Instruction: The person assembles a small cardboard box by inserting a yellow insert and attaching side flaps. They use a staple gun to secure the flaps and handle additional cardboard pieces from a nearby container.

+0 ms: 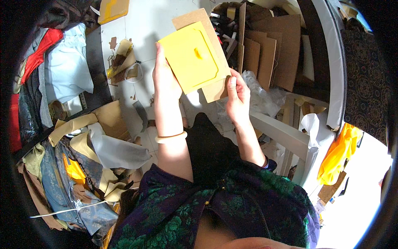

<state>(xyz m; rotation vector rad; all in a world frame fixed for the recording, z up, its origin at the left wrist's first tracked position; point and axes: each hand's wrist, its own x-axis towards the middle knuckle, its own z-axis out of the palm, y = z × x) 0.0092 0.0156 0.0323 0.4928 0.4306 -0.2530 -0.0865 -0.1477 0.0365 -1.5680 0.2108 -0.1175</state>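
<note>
In front of me I hold up a flat yellow panel (182, 58) with a curved line running near its right and lower edges and a small yellow raised spot or opening on its face. Behind it lies a brown cardboard sheet (214, 90), turned at an angle so its edges stick out above, right and below. My left hand (166, 79) grips the panel's left edge, fingers hidden underneath. At the lower right corner, my right hand (237, 94) pinches the cardboard's edge between thumb and fingers, close to the yellow corner.
Cardboard sheets (286, 54) stand upright at the right, beside crumpled clear plastic (265, 93). A pale wooden rail (282, 132) crosses below them. Fabric and paper scraps (83, 166) heap at the left. Another yellow-and-brown piece (112, 10) lies at the top. Scraps litter the tiled floor (149, 23).
</note>
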